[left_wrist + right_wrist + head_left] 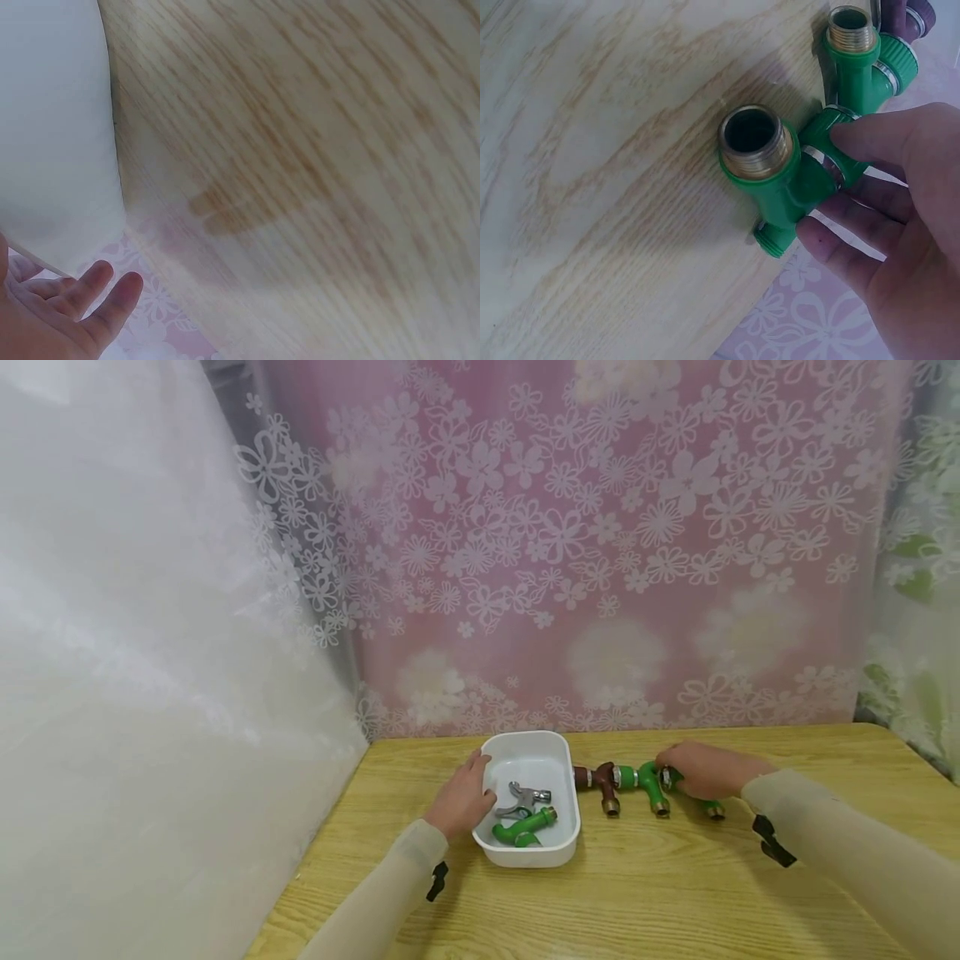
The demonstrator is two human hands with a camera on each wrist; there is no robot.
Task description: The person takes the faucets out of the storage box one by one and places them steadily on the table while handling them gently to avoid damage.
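Note:
My left hand (461, 797) rests at the left rim of a white plastic basin (525, 857). In the left wrist view its fingers (112, 307) look fairly straight beside the basin's edge. Inside the basin lie a silver tap (527, 797) and green tap pieces (525, 828). To the right, my right hand (708, 770) pinches a green plastic tap (772, 196) with a brass threaded end, thumb on one side and fingers on the other. This tap lies at the right end of a row, largely covered by the hand in the head view.
Left of the gripped tap lie another green tap (651, 781) and a brown tap (606, 785), end to end beside the basin. All stand on a wooden table (600, 910). A pink flowered curtain (562, 568) hangs behind it, and white sheeting (150, 652) hangs on the left.

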